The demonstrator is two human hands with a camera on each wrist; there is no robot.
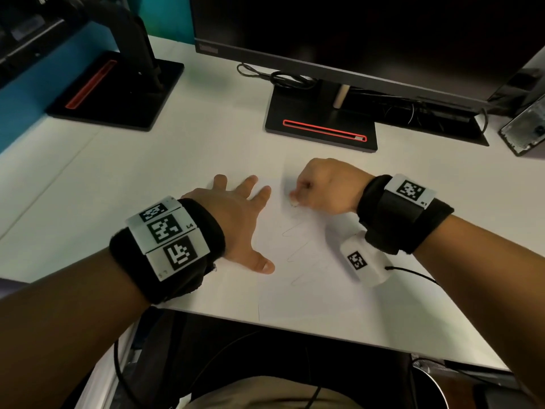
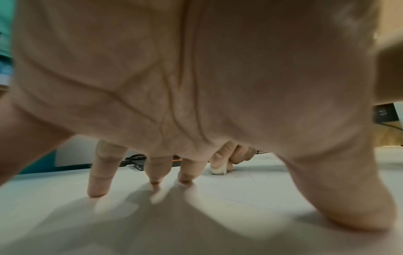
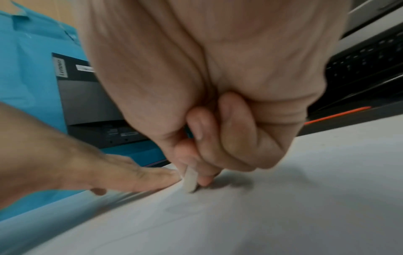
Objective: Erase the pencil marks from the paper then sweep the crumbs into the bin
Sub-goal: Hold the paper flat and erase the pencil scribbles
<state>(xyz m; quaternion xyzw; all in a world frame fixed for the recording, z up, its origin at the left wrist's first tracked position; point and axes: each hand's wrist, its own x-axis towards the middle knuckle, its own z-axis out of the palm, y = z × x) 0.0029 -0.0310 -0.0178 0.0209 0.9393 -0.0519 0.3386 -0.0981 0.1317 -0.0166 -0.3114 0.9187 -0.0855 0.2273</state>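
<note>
A white sheet of paper [image 1: 312,290] lies on the white desk, with faint zigzag pencil marks [image 1: 298,255] down its middle. My left hand [image 1: 236,214] lies flat with spread fingers [image 2: 98,179] on the paper's left edge. My right hand [image 1: 324,187] pinches a small white eraser [image 1: 293,200] between thumb and fingers, its tip touching the paper near the upper end of the marks. The eraser [image 3: 189,181] shows as a pale slab under the fingertips, and also beyond my left fingers as a white block, the eraser [image 2: 219,170]. No bin is in view.
A monitor stand [image 1: 321,128] with a red strip sits just behind the paper. A second black stand [image 1: 118,90] sits at the back left. Cables [image 1: 277,76] lie behind. A grey device [image 1: 525,128] is at the far right. The desk's front edge [image 1: 324,332] is close.
</note>
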